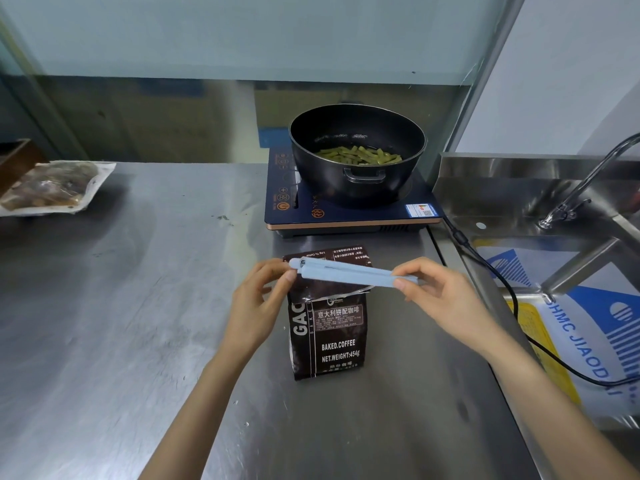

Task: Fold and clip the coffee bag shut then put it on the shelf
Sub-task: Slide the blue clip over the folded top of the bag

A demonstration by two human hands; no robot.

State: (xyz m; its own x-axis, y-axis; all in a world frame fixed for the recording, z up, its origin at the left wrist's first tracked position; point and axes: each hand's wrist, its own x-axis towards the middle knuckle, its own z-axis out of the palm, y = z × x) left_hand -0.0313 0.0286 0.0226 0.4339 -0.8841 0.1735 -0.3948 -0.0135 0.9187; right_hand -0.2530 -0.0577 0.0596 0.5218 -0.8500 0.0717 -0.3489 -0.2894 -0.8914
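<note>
A dark brown coffee bag (332, 337) stands upright on the steel counter (138, 306), its top flap bent back. A long pale-blue sealing clip (349, 271) lies across the bag's upper part, held level. My left hand (258, 303) pinches the clip's hinged left end. My right hand (446, 299) grips its right end between thumb and fingers. I cannot tell whether the clip's two bars enclose the bag's fold or only lie in front of it.
A black pot (356, 154) with green beans sits on a dark induction cooker (349, 206) behind the bag. A clear food packet (52, 187) lies at the far left. A sink (540, 199) with a tap (581, 188) and a black cable (502, 282) are at the right.
</note>
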